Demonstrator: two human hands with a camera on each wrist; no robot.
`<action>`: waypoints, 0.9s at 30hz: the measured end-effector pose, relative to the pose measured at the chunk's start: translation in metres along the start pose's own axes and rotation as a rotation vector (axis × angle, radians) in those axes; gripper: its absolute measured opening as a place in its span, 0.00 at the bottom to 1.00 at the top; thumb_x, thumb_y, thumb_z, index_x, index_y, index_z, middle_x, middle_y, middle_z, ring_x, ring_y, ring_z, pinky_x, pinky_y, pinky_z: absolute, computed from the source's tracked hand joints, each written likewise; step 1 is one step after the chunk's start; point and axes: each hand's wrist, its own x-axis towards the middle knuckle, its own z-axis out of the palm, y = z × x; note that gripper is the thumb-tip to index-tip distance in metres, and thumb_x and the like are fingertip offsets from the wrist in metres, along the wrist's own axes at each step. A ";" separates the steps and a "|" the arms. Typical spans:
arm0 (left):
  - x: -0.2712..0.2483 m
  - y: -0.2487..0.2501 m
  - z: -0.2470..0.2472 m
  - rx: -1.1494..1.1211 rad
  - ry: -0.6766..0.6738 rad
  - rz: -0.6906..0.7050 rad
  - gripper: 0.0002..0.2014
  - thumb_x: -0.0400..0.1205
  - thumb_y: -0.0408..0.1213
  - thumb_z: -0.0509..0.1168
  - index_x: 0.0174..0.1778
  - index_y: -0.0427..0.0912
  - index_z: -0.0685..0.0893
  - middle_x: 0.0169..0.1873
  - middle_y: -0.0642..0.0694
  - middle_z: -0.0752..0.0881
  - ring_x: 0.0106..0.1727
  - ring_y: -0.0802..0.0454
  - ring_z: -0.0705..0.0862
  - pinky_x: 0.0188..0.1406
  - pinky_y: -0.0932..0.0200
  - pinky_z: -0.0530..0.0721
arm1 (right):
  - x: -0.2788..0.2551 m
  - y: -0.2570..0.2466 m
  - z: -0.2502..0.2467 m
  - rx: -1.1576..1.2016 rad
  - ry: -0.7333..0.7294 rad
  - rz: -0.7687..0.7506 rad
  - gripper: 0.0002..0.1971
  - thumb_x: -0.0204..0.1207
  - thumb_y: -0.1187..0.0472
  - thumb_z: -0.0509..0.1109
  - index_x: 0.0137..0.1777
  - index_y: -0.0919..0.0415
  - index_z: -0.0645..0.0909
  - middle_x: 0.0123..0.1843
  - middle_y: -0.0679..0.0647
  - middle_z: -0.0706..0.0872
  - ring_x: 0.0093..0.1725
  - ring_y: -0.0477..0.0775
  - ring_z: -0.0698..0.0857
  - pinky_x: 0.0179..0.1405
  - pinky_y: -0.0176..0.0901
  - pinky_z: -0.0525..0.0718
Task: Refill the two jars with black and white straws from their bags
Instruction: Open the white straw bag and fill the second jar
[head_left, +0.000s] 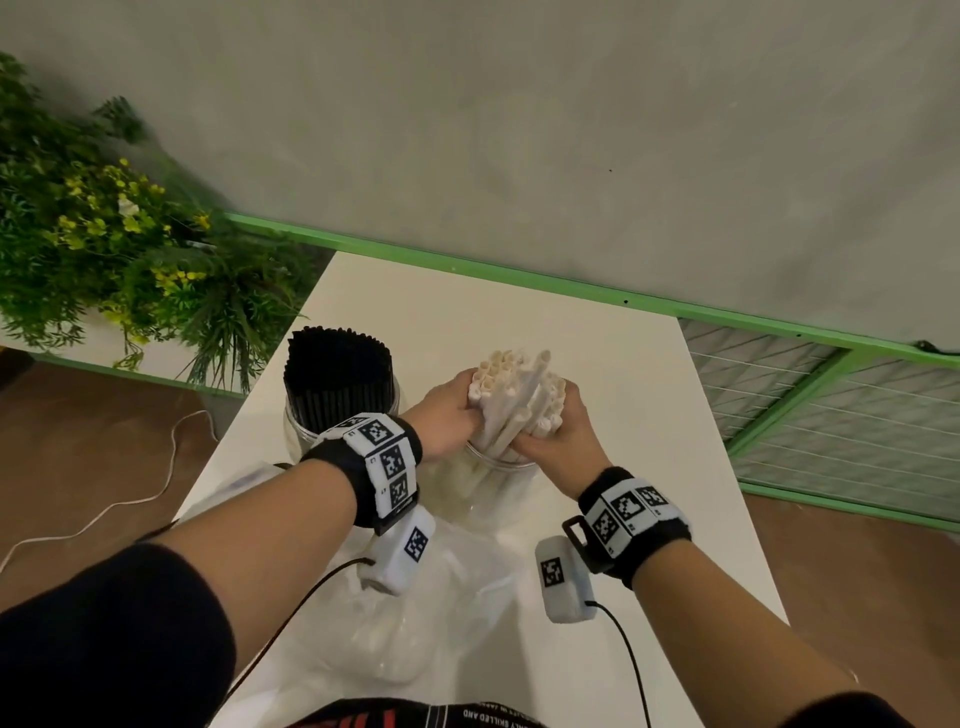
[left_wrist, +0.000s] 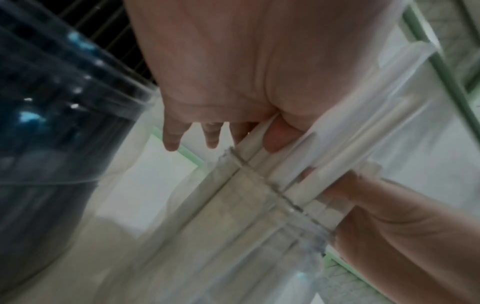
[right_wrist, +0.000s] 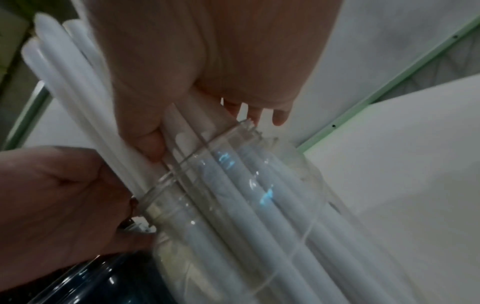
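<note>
A clear jar (head_left: 500, 464) stands mid-table with a bundle of white straws (head_left: 511, 389) sticking up out of its mouth. My left hand (head_left: 448, 411) grips the bundle from the left and my right hand (head_left: 560, 432) grips it from the right, both just above the rim. In the left wrist view my left hand (left_wrist: 228, 82) has its thumb on the white straws (left_wrist: 345, 148) above the jar rim (left_wrist: 272, 186). In the right wrist view my right hand (right_wrist: 207, 61) curls round the white straws (right_wrist: 78, 92). To the left, a second jar (head_left: 311, 421) is packed with black straws (head_left: 337, 369).
Crumpled clear plastic bags (head_left: 447, 597) lie on the white table (head_left: 623, 374) near its front edge, under my wrists. A leafy plant with yellow flowers (head_left: 114, 234) stands beyond the table's left side. A green-framed wire rack (head_left: 831, 405) runs behind and to the right.
</note>
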 end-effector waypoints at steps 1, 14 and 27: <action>-0.003 -0.002 0.000 0.000 0.011 0.011 0.27 0.84 0.30 0.54 0.80 0.43 0.61 0.73 0.40 0.74 0.74 0.42 0.72 0.74 0.49 0.70 | -0.002 -0.001 0.000 0.002 0.004 0.021 0.29 0.56 0.47 0.83 0.53 0.44 0.71 0.54 0.46 0.84 0.56 0.49 0.85 0.54 0.47 0.84; -0.048 0.012 0.016 0.408 0.345 0.304 0.26 0.72 0.55 0.71 0.65 0.56 0.73 0.58 0.52 0.69 0.57 0.53 0.75 0.59 0.58 0.78 | -0.004 -0.001 -0.001 -0.278 0.042 -0.003 0.33 0.57 0.38 0.69 0.63 0.52 0.75 0.62 0.50 0.71 0.64 0.51 0.69 0.65 0.43 0.68; -0.027 0.017 0.002 0.230 0.381 0.290 0.10 0.74 0.43 0.75 0.46 0.48 0.82 0.47 0.51 0.78 0.44 0.57 0.79 0.53 0.56 0.82 | 0.009 0.001 -0.015 -0.339 0.065 0.011 0.37 0.63 0.32 0.72 0.66 0.53 0.72 0.60 0.55 0.81 0.62 0.56 0.80 0.61 0.60 0.81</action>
